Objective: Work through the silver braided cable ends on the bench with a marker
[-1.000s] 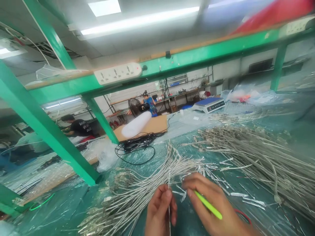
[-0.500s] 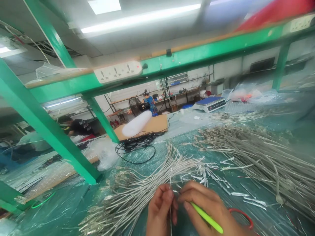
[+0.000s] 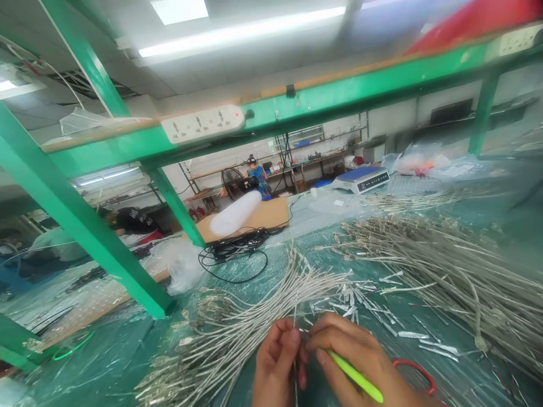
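Note:
My left hand [image 3: 280,359] is closed in a pinch on a thin silvery braided cable [image 3: 296,308], which stands roughly upright between thumb and fingers. Close beside it on the right, my right hand [image 3: 354,353] is closed around a slim lime-yellow pen-shaped tool [image 3: 356,376]. The tool's working tip is hidden by my fingers, near the held cable. Just beyond my hands, a fanned bundle of similar braided cables [image 3: 254,322] lies on the green table. Strips of silvery foil [image 3: 350,299] are scattered to the right of that bundle.
A larger pile of braided cables [image 3: 449,271] covers the right side. A red handle loop [image 3: 418,373] lies beside my right hand. Black cable coils [image 3: 237,246], a white roll [image 3: 237,212] and a blue-topped scale [image 3: 360,178] stand further back. A green post [image 3: 106,243] rises at left.
Both hands keep their grips, with only a tiny shift of the fingers and the held cable. In the left background, a person's head has dipped lower behind the green post.

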`<state>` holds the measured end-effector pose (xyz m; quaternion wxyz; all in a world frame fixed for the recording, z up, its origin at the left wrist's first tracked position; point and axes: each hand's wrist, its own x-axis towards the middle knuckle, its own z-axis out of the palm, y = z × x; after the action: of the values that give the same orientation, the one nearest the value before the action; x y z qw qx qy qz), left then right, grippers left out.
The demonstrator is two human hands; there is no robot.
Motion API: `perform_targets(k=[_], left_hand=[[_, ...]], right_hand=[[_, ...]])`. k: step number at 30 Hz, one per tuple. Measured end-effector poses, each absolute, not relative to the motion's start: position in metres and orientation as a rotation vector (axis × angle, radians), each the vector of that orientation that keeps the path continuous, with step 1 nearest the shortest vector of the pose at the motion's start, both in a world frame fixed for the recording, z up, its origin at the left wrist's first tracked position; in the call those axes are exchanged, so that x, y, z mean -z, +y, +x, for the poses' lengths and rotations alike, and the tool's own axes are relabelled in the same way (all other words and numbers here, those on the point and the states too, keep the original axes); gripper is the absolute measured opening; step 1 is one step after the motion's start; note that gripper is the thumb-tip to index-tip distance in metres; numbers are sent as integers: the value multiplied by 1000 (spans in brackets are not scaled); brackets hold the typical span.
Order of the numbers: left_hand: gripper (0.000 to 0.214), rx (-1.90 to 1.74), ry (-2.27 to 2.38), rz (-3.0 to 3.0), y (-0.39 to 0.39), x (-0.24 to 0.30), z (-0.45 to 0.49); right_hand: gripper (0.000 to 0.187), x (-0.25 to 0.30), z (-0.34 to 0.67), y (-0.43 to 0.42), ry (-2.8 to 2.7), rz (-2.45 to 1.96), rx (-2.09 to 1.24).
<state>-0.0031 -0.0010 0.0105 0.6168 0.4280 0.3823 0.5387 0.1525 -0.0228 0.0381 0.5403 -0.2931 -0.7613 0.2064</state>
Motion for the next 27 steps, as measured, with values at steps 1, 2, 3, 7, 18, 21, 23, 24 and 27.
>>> perform_targets(k=[1,2,3,7,18,21,23,24,27], left_hand=[[25,-1240,878,984,-1,-11,-3],[24,-1240,876,983,-1,-11,-3],[24,-1240,875,982,-1,-11,-3],[23,-1241,874,982,-1,-12,-3],[26,-1216,840,1006,0,-9,-3],[26,-1211,831,1004,0,-9,-3],[25,-1205,821,1004,0,-9,-3],[25,-1201,813,1002,0,-9,-3],[23,-1179,778,987,-1,-10,-2]], right_hand=[[26,-37,152,-23,-1812,-695,-490],[26,-37,153,-23,-1814,-699,-490],[26,-36,153,-23,-1816,-703,-491],[27,-34,153,-23,-1818,-707,-494],[21,-35,151,-20,-1784,-758,-415],[22,-34,151,-19,-1759,-793,-425],[23,-33,152,-18,-1740,-826,-429],[22,-31,152,-18,-1733,-843,-428],[21,-27,153,-15,-1696,-909,-427]])
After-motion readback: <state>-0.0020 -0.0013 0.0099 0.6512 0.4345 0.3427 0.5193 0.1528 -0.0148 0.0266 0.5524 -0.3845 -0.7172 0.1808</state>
